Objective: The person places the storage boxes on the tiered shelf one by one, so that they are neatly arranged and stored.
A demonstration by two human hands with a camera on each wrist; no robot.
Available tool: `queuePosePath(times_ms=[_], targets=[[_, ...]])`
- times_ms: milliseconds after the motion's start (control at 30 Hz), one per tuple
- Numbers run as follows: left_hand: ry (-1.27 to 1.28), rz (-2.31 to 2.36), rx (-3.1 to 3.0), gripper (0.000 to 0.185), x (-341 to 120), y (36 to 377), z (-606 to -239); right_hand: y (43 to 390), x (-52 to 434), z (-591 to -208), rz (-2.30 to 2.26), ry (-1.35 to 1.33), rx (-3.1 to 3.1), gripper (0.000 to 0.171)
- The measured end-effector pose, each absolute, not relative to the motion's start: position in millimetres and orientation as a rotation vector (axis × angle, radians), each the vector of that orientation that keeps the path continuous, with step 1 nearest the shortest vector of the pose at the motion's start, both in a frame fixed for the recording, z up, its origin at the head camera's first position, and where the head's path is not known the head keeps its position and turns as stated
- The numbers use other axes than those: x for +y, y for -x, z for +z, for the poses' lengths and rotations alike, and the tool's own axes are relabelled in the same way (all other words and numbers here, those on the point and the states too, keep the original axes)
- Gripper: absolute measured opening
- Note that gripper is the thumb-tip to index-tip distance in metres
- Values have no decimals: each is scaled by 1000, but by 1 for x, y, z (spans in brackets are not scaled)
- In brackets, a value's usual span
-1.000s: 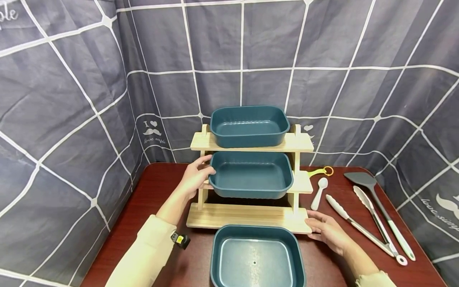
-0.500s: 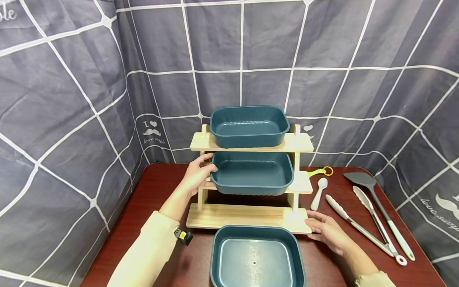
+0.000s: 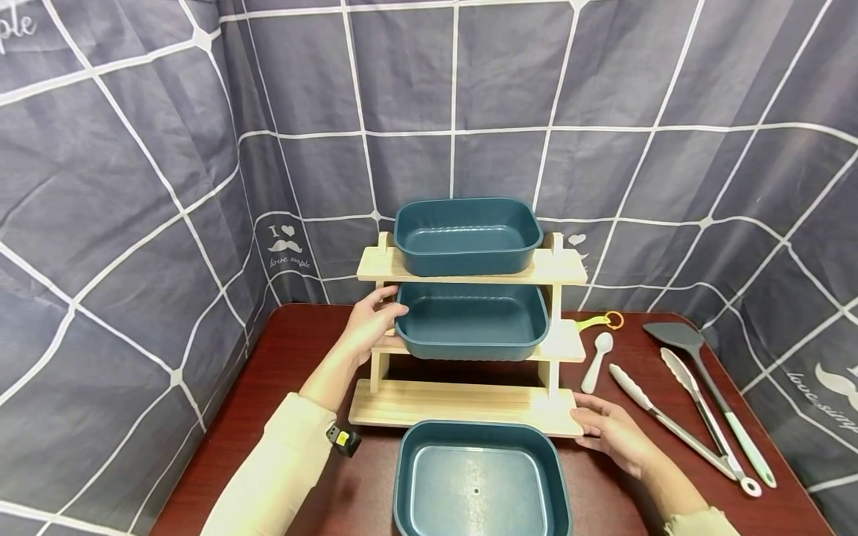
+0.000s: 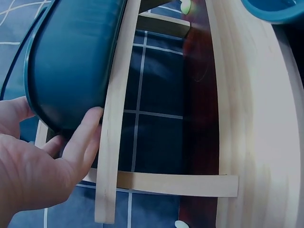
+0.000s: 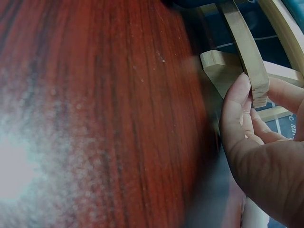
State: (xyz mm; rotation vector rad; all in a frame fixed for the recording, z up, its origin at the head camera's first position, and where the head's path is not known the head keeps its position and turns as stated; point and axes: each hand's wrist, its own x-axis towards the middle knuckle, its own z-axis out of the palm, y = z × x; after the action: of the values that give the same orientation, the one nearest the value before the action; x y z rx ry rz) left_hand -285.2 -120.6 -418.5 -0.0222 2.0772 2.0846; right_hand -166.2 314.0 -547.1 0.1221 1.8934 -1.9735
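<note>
Now L hand (image 3: 367, 327) grips mid teal bin (image 3: 472, 320); R hand (image 3: 613, 435) pinches wooden rack (image 3: 462, 406) corner.

Left hand (image 3: 367, 327) reaches forward, fingers curled; right hand (image 3: 613, 432) rests low.

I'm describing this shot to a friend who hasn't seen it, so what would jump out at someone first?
The eye lands on the wooden three-tier rack mid-table, with a teal tray on top and a second teal tray on the middle tier, whose left end the left hand holds. A third teal tray lies on the table in front, while the right hand rests at the rack's lower right corner. Tongs and a spatula lie to the right.
</note>
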Motion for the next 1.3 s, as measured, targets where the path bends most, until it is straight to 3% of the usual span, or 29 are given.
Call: queuePosePath(times_ms=[600,1000,1300], targets=[[-72,2018,2333,56,-143,252,-421,166,315,-548,-1970,-123,1890,70],[-76,1989,2455,50,-160,207,-438,167,315,-548,-1963,-110,1898,71],[-83,1932,2389,47,-166,166,-472,167,316,-549,-1971,-120,1881,70]])
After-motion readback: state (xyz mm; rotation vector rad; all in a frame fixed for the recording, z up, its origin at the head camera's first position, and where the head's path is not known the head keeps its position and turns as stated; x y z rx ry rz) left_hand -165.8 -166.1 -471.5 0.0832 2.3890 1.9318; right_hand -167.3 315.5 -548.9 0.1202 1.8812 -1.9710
